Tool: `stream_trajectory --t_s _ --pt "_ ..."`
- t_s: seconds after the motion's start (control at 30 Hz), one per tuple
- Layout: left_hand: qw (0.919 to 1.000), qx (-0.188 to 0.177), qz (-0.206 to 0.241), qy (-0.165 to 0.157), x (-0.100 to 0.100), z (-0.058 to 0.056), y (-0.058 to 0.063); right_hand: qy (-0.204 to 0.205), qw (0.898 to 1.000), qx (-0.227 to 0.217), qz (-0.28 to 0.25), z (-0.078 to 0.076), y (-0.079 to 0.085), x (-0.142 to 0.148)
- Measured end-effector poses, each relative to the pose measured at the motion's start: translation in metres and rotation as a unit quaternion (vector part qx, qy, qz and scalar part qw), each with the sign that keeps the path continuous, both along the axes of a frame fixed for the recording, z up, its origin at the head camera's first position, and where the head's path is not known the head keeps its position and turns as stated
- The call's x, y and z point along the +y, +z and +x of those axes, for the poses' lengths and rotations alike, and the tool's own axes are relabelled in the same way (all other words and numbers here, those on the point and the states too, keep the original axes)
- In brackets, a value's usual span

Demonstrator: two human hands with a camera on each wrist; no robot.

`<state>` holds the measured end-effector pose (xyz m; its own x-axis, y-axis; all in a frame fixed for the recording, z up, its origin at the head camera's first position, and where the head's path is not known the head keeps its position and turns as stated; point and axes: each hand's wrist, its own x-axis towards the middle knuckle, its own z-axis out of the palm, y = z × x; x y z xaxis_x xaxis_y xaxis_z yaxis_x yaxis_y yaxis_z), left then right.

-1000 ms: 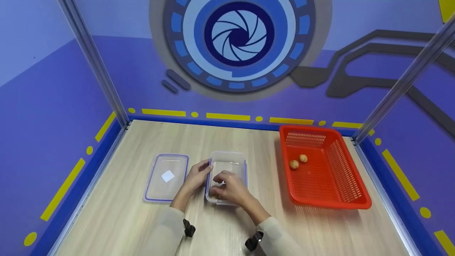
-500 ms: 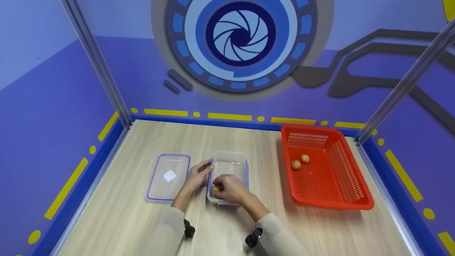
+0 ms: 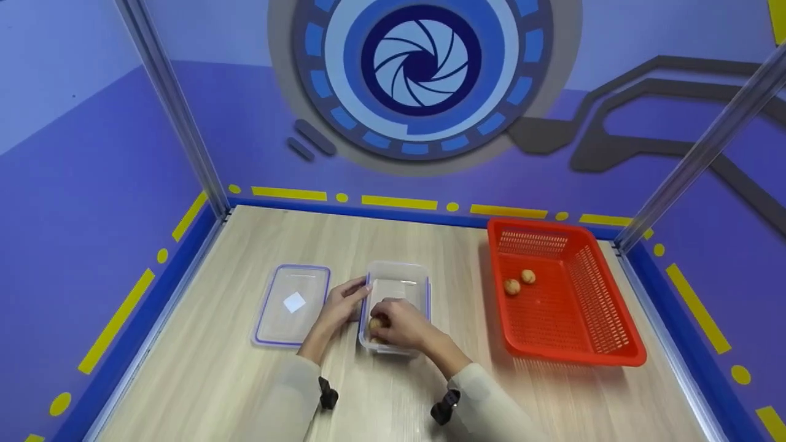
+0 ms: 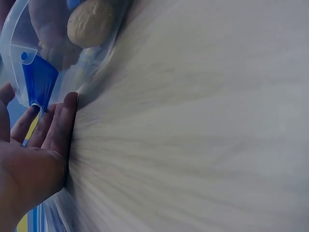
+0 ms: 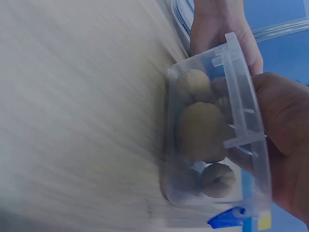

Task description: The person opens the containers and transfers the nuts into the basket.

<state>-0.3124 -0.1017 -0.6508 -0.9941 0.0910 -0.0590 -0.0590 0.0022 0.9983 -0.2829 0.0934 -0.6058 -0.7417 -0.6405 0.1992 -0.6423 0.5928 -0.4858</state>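
Observation:
A clear plastic food box (image 3: 399, 270) with blue clips stands on the table, its lid off. My left hand (image 3: 338, 307) rests against its left side, the thumb at the rim and the fingers fairly straight along the outer wall. My right hand (image 3: 402, 325) reaches down into the near end, fingers curled round a walnut (image 3: 376, 323). Through the box wall, the right wrist view shows walnuts at that end, among them a small one (image 5: 218, 180) low in the frame. Another walnut (image 4: 91, 23) shows in the left wrist view. The right fingertips are partly hidden.
The clear lid (image 3: 295, 325), blue-edged with a white square on it, lies left of the box. A red plastic basket (image 3: 552, 319) stands on the right with two walnuts (image 3: 512, 286) inside. Blue printed panels (image 3: 430, 166) enclose the table.
The right hand's fingers have closed in round a walnut inside the box, and it shows more between them. The left hand and the box stay in place; the head view shifts slightly.

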Motion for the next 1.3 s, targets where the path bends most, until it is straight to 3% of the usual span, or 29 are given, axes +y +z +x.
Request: stream_trajectory --t_s 0.4,0.67,1.1,1.3 --pt "0.9998 0.0 0.019 0.006 0.004 -0.004 0.002 -0.01 1.0 0.006 -0.025 -0.002 0.036 0.035" --pt "0.9992 -0.014 0.037 0.011 0.007 -0.001 0.002 -0.017 0.995 0.029 -0.095 0.002 0.06 0.081" --pt "0.9993 -0.02 0.031 0.005 0.001 0.002 -0.003 -0.132 0.984 0.058 -0.106 0.016 0.083 0.157" --pt "0.9991 -0.028 0.031 0.002 0.002 0.0 0.0 -0.17 0.972 0.089 -0.139 0.013 0.088 0.19"
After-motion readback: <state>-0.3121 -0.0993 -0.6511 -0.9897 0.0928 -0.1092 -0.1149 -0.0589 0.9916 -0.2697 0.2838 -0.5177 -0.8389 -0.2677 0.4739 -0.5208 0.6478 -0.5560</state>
